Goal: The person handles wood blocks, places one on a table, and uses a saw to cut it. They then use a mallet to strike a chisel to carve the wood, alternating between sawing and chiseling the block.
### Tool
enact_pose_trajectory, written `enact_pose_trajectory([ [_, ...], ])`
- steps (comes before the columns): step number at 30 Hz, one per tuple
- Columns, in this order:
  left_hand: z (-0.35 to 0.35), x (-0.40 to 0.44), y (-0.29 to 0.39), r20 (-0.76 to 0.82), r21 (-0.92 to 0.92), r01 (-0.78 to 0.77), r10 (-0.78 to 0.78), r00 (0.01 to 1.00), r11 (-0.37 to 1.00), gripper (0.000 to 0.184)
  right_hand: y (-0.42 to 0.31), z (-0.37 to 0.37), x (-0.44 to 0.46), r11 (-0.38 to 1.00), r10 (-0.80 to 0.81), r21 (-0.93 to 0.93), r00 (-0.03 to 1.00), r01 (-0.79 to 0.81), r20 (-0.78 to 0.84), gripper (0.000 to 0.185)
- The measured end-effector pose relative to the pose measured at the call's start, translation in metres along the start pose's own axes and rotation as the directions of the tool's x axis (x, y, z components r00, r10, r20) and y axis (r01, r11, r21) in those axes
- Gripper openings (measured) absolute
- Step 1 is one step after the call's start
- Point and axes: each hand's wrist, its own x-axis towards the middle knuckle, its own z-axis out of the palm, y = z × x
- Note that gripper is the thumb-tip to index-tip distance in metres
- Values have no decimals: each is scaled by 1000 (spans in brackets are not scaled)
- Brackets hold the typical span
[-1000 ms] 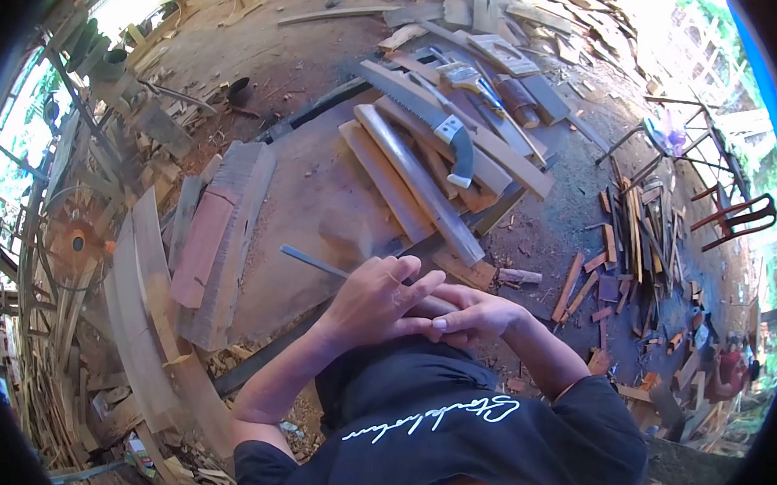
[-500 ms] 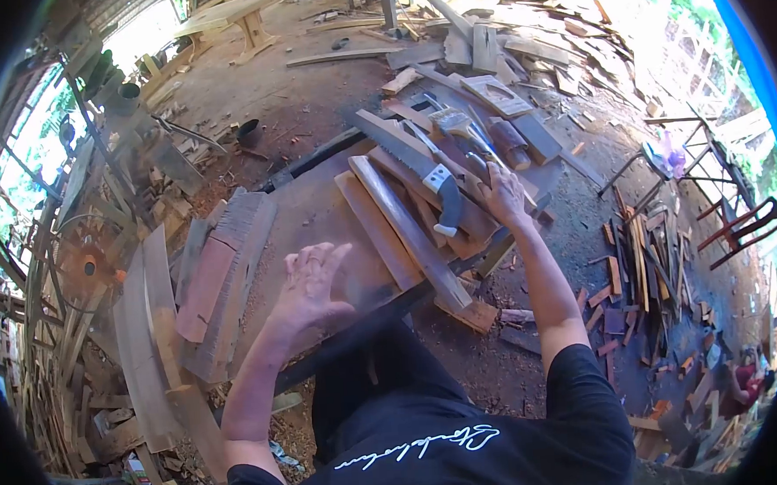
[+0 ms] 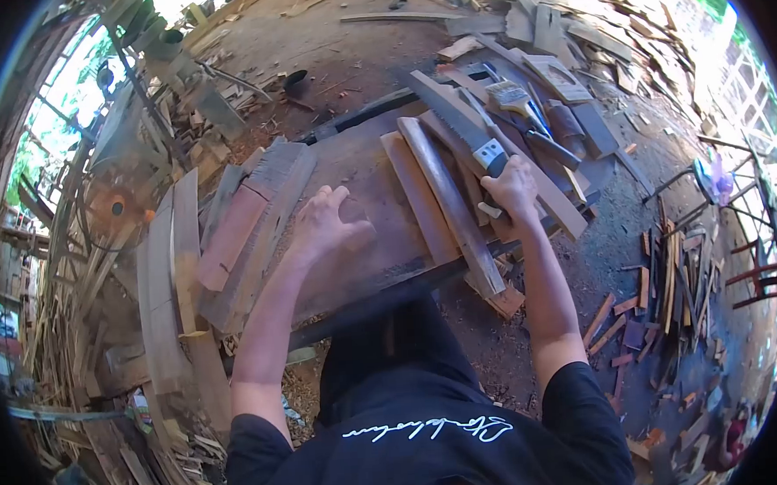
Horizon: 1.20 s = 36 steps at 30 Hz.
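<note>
My right hand (image 3: pixel 514 188) is closed round the handle of a hand saw (image 3: pixel 461 120), whose toothed blade points up and left over a pile of boards. Over the worktable (image 3: pixel 350 183), my left hand (image 3: pixel 324 221) is held with its fingers apart and slightly curled, holding nothing. A brown wooden block (image 3: pixel 361 235) lies beside its thumb. Between my hands, a long dark board (image 3: pixel 448 200) rests next to a lighter one (image 3: pixel 419 197). A wide brush (image 3: pixel 509 96) and a dark-handled tool (image 3: pixel 555 149) lie right of the saw blade.
Reddish and grey boards (image 3: pixel 233 237) lie at the table's left side. Long planks (image 3: pixel 164 289) lean further left. Offcuts (image 3: pixel 671 272) are heaped on the ground at the right, near a metal-framed chair (image 3: pixel 710 177). Part of a person in red (image 3: pixel 733 442) shows at the lower right.
Both hands were together at my waist with a thin metal tool, then parted. My right hand reached the tools at the right and has since moved down onto the saw handle. The view has shifted.
</note>
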Motion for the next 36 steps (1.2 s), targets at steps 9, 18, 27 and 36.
enact_pose_trajectory([
  [9,26,11,-32,-194,-433,113,-215,957,894,37,-2,-14,-19,460,-118,868,955,-190,272,36],
  [18,58,-11,0,-381,-728,-54,-339,860,683,26,-22,-1,-188,343,-257,918,920,-199,296,21],
  [27,76,-9,16,-593,-705,-224,-385,707,673,31,-47,12,-238,661,-381,673,921,333,-82,23],
  [36,82,-10,16,-565,-772,-278,-415,713,571,36,-40,3,-250,746,-402,563,914,357,-47,22],
])
